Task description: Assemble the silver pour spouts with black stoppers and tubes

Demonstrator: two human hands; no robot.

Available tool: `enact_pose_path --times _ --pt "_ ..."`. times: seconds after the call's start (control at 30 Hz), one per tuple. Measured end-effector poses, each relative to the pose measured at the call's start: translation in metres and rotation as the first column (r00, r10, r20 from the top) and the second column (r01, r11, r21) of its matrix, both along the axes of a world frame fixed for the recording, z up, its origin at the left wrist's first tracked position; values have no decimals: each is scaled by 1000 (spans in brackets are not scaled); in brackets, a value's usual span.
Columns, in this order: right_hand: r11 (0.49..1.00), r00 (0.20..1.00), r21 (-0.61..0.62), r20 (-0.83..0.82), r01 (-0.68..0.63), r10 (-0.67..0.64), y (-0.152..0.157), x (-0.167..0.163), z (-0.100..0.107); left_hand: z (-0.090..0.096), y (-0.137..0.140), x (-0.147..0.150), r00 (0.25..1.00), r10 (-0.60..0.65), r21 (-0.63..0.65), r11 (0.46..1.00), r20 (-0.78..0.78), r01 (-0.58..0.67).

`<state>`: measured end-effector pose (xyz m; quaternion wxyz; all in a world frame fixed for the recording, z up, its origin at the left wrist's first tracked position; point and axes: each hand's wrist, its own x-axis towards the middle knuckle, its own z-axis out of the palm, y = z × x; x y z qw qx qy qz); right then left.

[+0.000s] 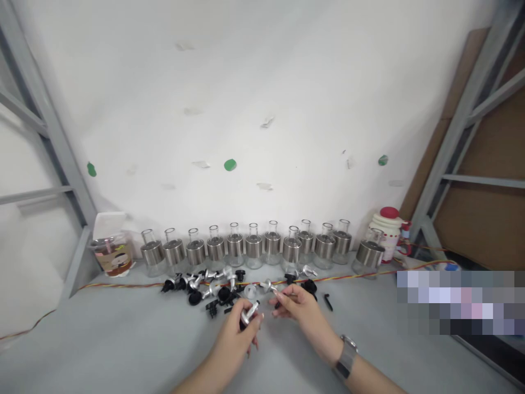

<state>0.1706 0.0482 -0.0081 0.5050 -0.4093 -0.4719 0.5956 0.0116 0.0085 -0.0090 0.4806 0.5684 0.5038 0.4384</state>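
Note:
My left hand (232, 335) is closed around a silver bottle pourer (250, 313) with a dark base, its spout pointing up and to the right. Just to the right, my right hand (305, 314) pinches a small black piece (278, 305), mostly covered by the fingers. A narrow gap separates the two hands. Behind them lies a loose pile of silver pourer tops (212, 290) and black stoppers (211, 308). One silver pourer (268, 285) rests right behind my right fingertips. A black bent piece (328, 302) lies to the right of that hand.
Several glass bottles with metal sleeves (235, 242) stand in a row by the white wall. A drink cup (112, 254) is at the left, a white jug with red lid (388, 230) at the right. A twisted red-yellow wire (353, 277) crosses the grey table (123, 339).

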Motion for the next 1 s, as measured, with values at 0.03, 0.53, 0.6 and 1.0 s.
enact_pose_path --times 0.03,0.53,0.6,1.0 --pt "999 1000 14 6 30 -30 1 1 0 0 0 0 1000 0 2 1000 -7 0" --pt "971 940 -20 -257 -236 223 -26 -8 11 10 -18 2 980 -190 44 980 -61 193" --pt "963 923 -29 -295 -269 249 -28 -8 13 12 -19 1 977 -181 83 978 -116 191" --pt "938 904 47 -254 -344 344 -31 -3 20 20 -24 1 922 -127 238 945 -367 225"
